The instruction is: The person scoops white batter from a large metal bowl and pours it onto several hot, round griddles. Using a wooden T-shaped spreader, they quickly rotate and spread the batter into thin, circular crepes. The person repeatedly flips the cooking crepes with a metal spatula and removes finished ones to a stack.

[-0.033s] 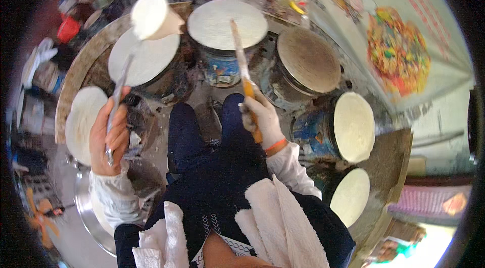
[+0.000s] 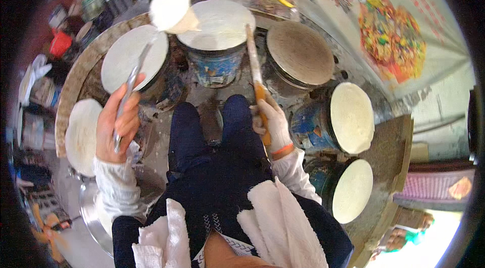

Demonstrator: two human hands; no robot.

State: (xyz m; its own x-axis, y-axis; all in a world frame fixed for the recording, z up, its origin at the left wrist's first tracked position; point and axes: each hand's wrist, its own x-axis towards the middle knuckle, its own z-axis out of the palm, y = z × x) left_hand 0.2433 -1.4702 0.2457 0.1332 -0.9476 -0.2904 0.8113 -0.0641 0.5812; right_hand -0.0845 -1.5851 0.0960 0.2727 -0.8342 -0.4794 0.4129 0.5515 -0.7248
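My left hand (image 2: pixel 119 121) grips the metal handle of a ladle (image 2: pixel 170 9), whose blurred white bowl hangs at the left edge of the far middle round griddle (image 2: pixel 214 55). A pale batter sheet (image 2: pixel 220 20) covers that griddle. In its whitish glove, my right hand (image 2: pixel 273 119) is wrapped round the orange-brown handle of a long flat spatula (image 2: pixel 254 61). Its pale-coated tip reaches the right edge of the batter sheet; whether they touch I cannot tell. Left of the ladle lies another pale sheet (image 2: pixel 132 61) on its griddle.
Griddles on drum-like stoves curve around my knees. A brown bare-topped griddle (image 2: pixel 300 53) stands far right. Pale flatbreads (image 2: pixel 352 116) lie on the right-hand griddles, another (image 2: pixel 83 134) at left. A metal basin (image 2: pixel 93 217) sits lower left, beyond the curved counter rim (image 2: pixel 68 91) clutter stands.
The ladle has moved right, from over the left griddle to the edge of the far middle one. The spatula tip has shifted right across the middle sheet. The whole view has shifted slightly.
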